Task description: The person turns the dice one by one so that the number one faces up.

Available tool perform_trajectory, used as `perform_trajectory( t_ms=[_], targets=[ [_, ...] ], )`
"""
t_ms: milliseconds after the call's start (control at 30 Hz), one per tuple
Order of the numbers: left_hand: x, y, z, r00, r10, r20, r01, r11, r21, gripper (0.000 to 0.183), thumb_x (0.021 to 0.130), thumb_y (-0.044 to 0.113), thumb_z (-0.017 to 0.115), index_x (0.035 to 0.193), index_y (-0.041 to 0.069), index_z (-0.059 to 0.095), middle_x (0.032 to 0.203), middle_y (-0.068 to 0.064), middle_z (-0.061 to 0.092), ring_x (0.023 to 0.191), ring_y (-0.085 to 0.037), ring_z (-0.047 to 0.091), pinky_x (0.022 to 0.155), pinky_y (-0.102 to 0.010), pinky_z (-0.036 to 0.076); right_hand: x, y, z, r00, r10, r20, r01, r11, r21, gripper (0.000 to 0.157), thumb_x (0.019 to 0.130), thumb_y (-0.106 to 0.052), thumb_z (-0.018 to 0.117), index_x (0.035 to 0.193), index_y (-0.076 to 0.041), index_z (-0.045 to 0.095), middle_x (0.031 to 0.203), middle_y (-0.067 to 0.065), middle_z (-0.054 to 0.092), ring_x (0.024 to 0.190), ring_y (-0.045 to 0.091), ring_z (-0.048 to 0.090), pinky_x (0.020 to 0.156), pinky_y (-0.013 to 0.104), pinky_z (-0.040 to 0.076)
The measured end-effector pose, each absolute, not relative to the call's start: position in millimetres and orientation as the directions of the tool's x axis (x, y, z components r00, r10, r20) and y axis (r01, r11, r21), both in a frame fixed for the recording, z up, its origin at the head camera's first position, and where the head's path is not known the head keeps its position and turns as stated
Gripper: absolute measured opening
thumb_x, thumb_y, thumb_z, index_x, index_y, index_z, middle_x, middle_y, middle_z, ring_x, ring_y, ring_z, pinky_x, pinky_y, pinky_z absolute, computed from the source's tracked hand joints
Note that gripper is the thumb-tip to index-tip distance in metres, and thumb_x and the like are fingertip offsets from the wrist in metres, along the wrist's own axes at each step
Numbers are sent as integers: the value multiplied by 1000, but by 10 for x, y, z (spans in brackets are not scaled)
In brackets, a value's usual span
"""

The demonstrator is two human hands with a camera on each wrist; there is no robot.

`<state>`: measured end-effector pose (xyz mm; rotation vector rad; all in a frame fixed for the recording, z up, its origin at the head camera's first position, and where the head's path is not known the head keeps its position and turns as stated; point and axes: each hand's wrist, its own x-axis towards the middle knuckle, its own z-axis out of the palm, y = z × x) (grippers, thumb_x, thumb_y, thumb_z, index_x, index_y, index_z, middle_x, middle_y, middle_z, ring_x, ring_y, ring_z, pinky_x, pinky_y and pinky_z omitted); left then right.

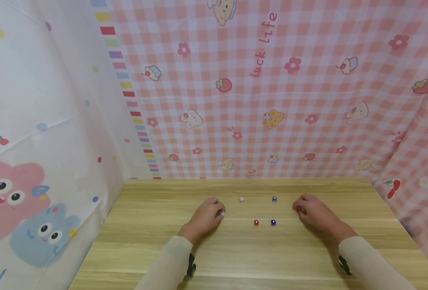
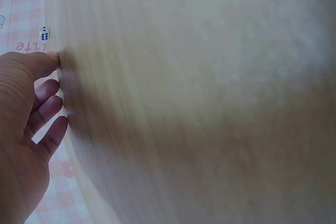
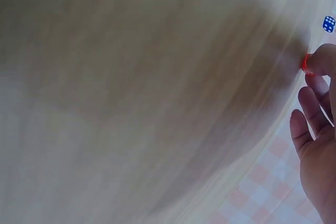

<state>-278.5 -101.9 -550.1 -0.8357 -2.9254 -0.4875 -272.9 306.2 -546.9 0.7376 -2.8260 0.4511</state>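
My left hand (image 1: 207,213) rests low on the left side of the table and pinches a white die (image 1: 222,213) between thumb and fingers; the left wrist view hides that die. Opposite it, my right hand (image 1: 313,211) pinches a red die (image 3: 305,64) close to the tabletop. Between the hands lie another white die (image 1: 241,199), a blue die (image 1: 274,199) behind, and a second red die (image 1: 256,222) beside a second blue die (image 1: 273,222) nearer me. The left hand is nearest the loose white die, the right hand nearest the back blue one.
The wooden table (image 1: 235,257) ends at a pink checked cloth (image 1: 206,141) hanging behind it. A white cloth with cartoon figures (image 1: 65,161) hangs on the left, and the pink cloth continues along the right. Dark wrist straps (image 1: 191,265) sit over pale sleeves.
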Motion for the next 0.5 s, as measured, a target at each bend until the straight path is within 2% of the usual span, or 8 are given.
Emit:
perform_trajectory(
  t_ms=[267,500],
  targets=[
    [-2779,-1026,-5498,-845,514,147,534,798,282,5,95,19,75,98,18,70,104,3,61,100,-15,56,90,-32,53,-2736,3068,-5469,-877,-417,238,-471,844,-257,18,85,-2,76,94,-13,65,92,-2,62,91,22,61,83,47,55],
    [-2784,-1025,-5502,-848,512,139,529,801,279,4,96,20,74,99,20,71,105,4,61,102,-15,56,90,-31,53,-2734,3077,-5473,-871,-427,241,-482,838,-256,17,86,-2,75,91,-14,63,89,-3,61,91,23,61,83,48,54]
  ],
)
